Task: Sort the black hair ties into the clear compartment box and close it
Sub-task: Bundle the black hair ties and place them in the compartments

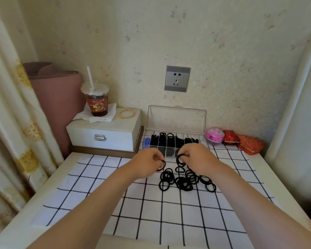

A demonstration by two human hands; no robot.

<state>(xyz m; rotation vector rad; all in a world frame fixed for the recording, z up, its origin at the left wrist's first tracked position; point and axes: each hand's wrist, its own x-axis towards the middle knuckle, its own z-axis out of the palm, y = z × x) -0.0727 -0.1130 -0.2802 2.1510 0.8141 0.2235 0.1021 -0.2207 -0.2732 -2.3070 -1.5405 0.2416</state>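
A loose pile of black hair ties (pixel 184 180) lies on the white checked cloth (pixel 151 209). Behind it stands the clear compartment box (pixel 176 121), its lid upright against the wall, with several compartments holding black ties. My left hand (pixel 149 161) pinches a black hair tie at its fingertips, just in front of the box. My right hand (pixel 196 157) grips a few black hair ties above the pile's far edge. Both hands hide the box's front rim.
A white jewellery case (pixel 104 133) at the back left carries an iced drink cup (pixel 96 99) and gold bangles (pixel 127 113). A pink round box (pixel 215 135) and red boxes (pixel 244 142) sit at the back right. Curtain hangs at left.
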